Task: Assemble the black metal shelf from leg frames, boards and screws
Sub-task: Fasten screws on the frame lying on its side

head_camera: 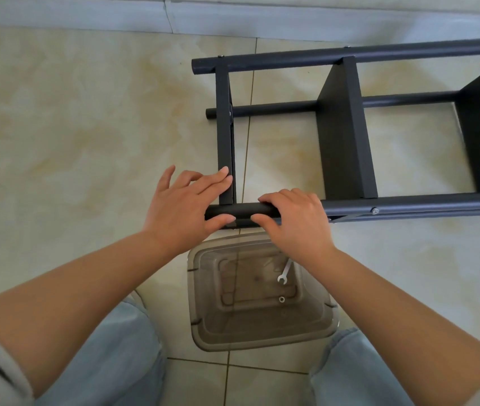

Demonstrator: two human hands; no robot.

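Observation:
The black metal shelf (pixel 347 136) lies on its side on the tiled floor, its boards (pixel 339 133) standing upright between the leg tubes. My left hand (pixel 186 206) rests at the end of the near leg tube (pixel 244 210), fingers straight on the end board (pixel 224 127) and thumb under the tube. My right hand (pixel 294 218) grips the same tube just to the right, fingers curled over it. A screw (pixel 375 211) sits in the near tube further right.
A clear plastic bin (pixel 262 294) stands on the floor between my knees, holding a small wrench (pixel 284 272) and a washer or nut (pixel 281 299). A wall skirting (pixel 233 19) runs along the far edge of the floor.

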